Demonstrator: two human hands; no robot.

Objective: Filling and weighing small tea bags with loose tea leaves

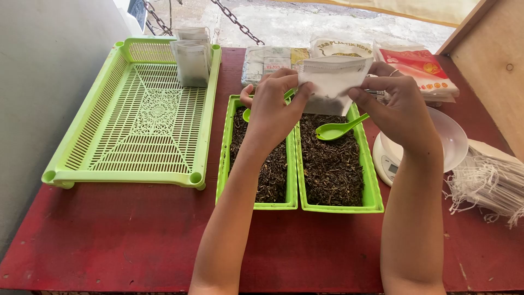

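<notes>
- Hands are meeting above two narrow green trays: the left hand (pixel 273 106) and the right hand (pixel 401 112) are both holding one small white paper bag (pixel 334 82) up in the air between them.
- The left hand's thumb and fingers are pinching the bag's left top corner, pressed together on the paper.
- The right hand's thumb and fingers are pinching the bag's right edge in the same way; a ring is showing on one finger.
- The bag is hanging over the far ends of the trays, with something dark showing through its lower part.
- The left tray (pixel 222 164) and the right tray (pixel 374 191) are sitting side by side, touching, both filled with dark loose tea leaves (pixel 333 169).
- A green spoon (pixel 335 130) is lying on the leaves in the right tray; another green spoon (pixel 247 113) is partly showing behind the left hand.
- A large green slotted basket (pixel 136 114) is sitting to the left of the trays, with a few filled bags (pixel 192 57) standing upright at its far right corner.
- A white kitchen scale (pixel 450 136) with a bowl on it is standing just right of the trays, under the right wrist.
- A heap of white stringed bags (pixel 491 183) is lying near the scale at the right edge of the red table (pixel 120 235).
- Plastic packets (pixel 420 68) are lying at the far side of the table.
</notes>
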